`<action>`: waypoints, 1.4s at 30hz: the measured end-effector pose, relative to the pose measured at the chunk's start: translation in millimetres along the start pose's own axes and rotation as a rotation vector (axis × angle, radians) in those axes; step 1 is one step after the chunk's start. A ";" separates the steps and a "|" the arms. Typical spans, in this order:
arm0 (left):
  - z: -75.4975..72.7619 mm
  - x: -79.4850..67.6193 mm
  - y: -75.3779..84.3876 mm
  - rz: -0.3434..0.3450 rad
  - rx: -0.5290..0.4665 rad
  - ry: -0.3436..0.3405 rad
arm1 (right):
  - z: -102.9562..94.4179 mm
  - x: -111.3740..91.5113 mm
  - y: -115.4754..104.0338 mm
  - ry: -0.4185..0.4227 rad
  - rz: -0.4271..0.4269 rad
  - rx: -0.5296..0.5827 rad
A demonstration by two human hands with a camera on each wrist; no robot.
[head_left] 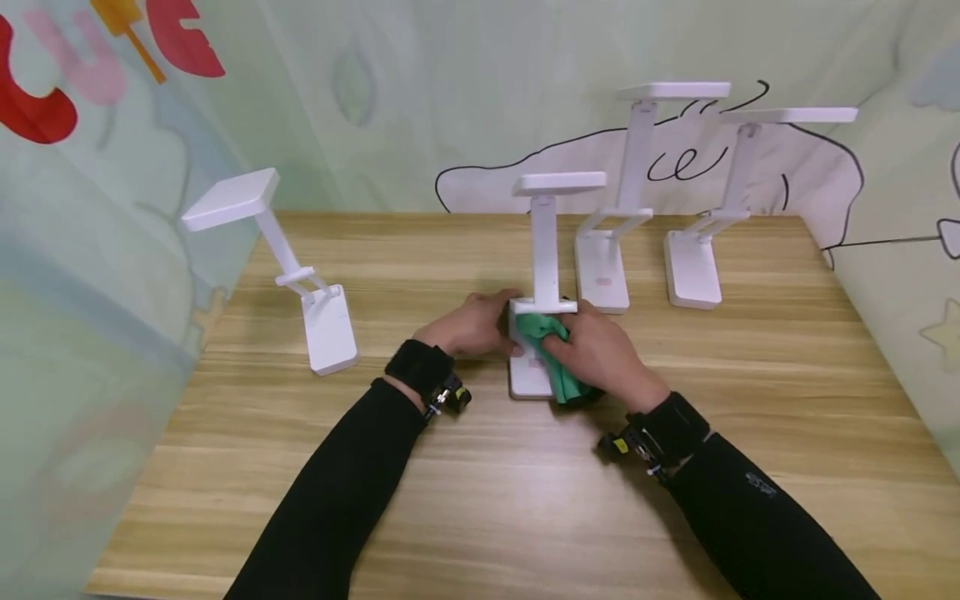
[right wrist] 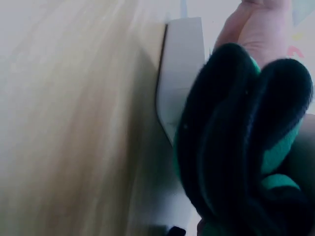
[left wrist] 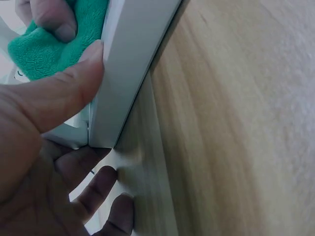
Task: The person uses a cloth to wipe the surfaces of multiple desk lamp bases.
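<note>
A white desk lamp (head_left: 545, 250) stands upright on the table in front of me, with a flat head on a folding arm. My left hand (head_left: 480, 325) grips the left side of its base (left wrist: 120, 73), the thumb on top and a finger round the back edge. In my right hand (head_left: 603, 350) is a bunched green cloth (head_left: 558, 367), pressed on the base's upper face and right side. The right wrist view shows the cloth's folds (right wrist: 231, 137) dark and close, hiding most of that hand's fingers.
Two more white lamps stand behind to the right, one nearer (head_left: 602, 267) and one farther right (head_left: 693, 267). Another lamp (head_left: 330, 329) stands at the left. The wooden table (head_left: 480, 500) meets a printed curtain (head_left: 337, 108) at its back and sides.
</note>
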State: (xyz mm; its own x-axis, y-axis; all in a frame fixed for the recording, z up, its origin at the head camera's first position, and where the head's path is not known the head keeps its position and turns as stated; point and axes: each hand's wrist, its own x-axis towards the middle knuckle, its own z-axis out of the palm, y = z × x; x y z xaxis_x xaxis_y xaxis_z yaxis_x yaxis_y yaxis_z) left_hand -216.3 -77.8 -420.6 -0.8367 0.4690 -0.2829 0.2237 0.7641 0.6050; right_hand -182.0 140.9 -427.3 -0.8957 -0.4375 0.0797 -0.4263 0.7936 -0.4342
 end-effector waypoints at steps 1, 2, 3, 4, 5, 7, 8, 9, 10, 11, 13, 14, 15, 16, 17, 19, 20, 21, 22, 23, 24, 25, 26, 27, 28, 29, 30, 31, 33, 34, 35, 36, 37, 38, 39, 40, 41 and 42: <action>0.5 -0.3 -1.0 -0.002 -0.001 0.001 | 0.5 -2.6 -0.7 -0.004 -0.016 0.002; 1.1 -0.3 -2.0 -0.006 -0.002 0.004 | 0.6 -5.8 -1.4 -0.010 -0.037 0.006; 1.5 -0.6 -2.6 -0.010 -0.007 0.003 | 0.1 -10.0 -2.3 -0.017 -0.055 0.011; 1.8 -0.8 -3.0 -0.014 -0.010 0.002 | -1.0 -14.9 -3.3 -0.033 -0.068 0.021; 2.0 -1.0 -3.2 -0.017 -0.013 0.000 | -2.7 -19.6 -4.0 -0.050 -0.079 0.027; 2.1 -1.7 -2.9 -0.024 -0.028 -0.002 | -8.4 -27.3 -5.1 -0.092 -0.072 0.044; 1.8 -2.1 -2.5 -0.025 -0.034 -0.002 | -12.4 -29.4 -6.1 -0.113 -0.052 0.047; 1.5 -2.3 -2.3 -0.024 -0.038 -0.001 | -17.1 -30.3 -7.0 -0.129 -0.028 0.047; 1.1 -2.5 -2.2 -0.024 -0.038 0.000 | -21.1 -29.4 -7.5 -0.136 0.010 0.045; 0.6 -2.7 -2.0 -0.023 -0.039 0.002 | -24.5 -27.2 -7.3 -0.131 0.046 0.040; -0.1 -2.8 -1.7 -0.019 -0.033 0.002 | -28.0 -19.6 -5.9 -0.105 0.124 0.051; -0.4 -2.9 -1.3 -0.018 -0.031 0.002 | -27.5 -14.5 -4.5 -0.089 0.156 0.062; -0.6 -2.8 -1.0 -0.018 -0.028 0.002 | -25.5 -9.1 -3.0 -0.081 0.180 0.086; -1.0 -3.0 -0.7 -0.021 -0.027 0.000 | -22.3 -3.5 -1.5 -0.082 0.206 0.124; -1.3 -3.1 -0.2 -0.020 -0.026 -0.001 | -19.1 1.4 0.0 -0.097 0.216 0.161; -2.0 -3.6 1.1 -0.021 -0.027 -0.003 | -12.6 8.6 2.5 -0.138 0.246 0.240; -2.2 -3.9 1.6 -0.022 -0.025 -0.002 | -9.7 10.7 3.7 -0.156 0.257 0.276; -2.4 -4.0 2.1 -0.024 -0.021 -0.001 | -7.7 11.5 4.3 -0.171 0.267 0.304; -2.6 -4.1 2.4 -0.028 -0.016 -0.002 | -6.4 10.8 4.5 -0.180 0.276 0.322; -2.7 -4.4 2.8 -0.031 -0.011 0.000 | -5.6 8.9 4.2 -0.183 0.278 0.325; -2.7 -4.6 3.0 -0.034 -0.003 0.003 | -5.2 5.8 3.4 -0.182 0.275 0.326; -2.7 -4.9 3.1 -0.039 0.004 0.004 | -5.1 1.8 2.1 -0.180 0.262 0.324; -2.5 -5.3 3.0 -0.043 0.010 0.006 | -5.3 -3.1 0.5 -0.186 0.244 0.312; -2.4 -5.6 2.9 -0.045 0.012 0.006 | -5.5 -8.7 -1.2 -0.194 0.228 0.297; -2.2 -5.9 2.6 -0.046 0.015 0.007 | -5.9 -15.0 -2.9 -0.201 0.210 0.278; -2.1 -6.3 2.4 -0.045 0.016 0.009 | -6.5 -21.3 -4.2 -0.211 0.188 0.260; -2.1 -6.6 1.9 -0.045 0.016 0.011 | -7.2 -27.0 -5.0 -0.220 0.162 0.243; -2.2 -6.9 1.3 -0.047 0.012 0.011 | -8.1 -32.2 -5.2 -0.233 0.140 0.223; -2.6 -7.2 0.2 -0.051 0.014 0.015 | -11.4 -40.0 -4.2 -0.269 0.111 0.192; -2.9 -7.2 -0.2 -0.052 0.019 0.016 | -14.1 -42.5 -3.0 -0.286 0.102 0.184; -3.1 -7.2 -0.3 -0.051 0.021 0.017 | -16.7 -43.7 -1.0 -0.301 0.100 0.187; -3.2 -6.8 -0.2 -0.048 0.016 0.013 | -19.5 -43.4 1.2 -0.305 0.108 0.195; -3.2 -6.2 0.2 -0.043 0.013 0.008 | -22.2 -42.0 3.5 -0.295 0.123 0.203; -3.1 -5.3 0.7 -0.038 0.009 0.004 | -24.3 -39.2 5.6 -0.269 0.140 0.207; -2.9 -4.4 1.4 -0.033 0.004 0.000 | -25.4 -35.2 8.1 -0.228 0.156 0.206; -2.6 -3.6 1.9 -0.030 -0.005 -0.004 | -25.1 -30.3 9.9 -0.176 0.175 0.207; -2.1 -2.9 2.4 -0.029 -0.013 -0.007 | -23.2 -24.7 11.4 -0.123 0.188 0.203; -1.5 -2.0 2.5 -0.029 -0.019 -0.011 | -20.4 -19.2 12.2 -0.074 0.197 0.196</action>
State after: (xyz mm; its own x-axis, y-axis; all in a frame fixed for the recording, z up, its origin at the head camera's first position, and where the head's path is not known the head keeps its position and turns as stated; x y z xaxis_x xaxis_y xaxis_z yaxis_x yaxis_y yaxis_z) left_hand -214.9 -77.5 -417.4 -0.8369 0.4520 -0.3088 0.1902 0.7691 0.6102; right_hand -172.5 167.6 -415.8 -0.9441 -0.3185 -0.0855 -0.2061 0.7723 -0.6009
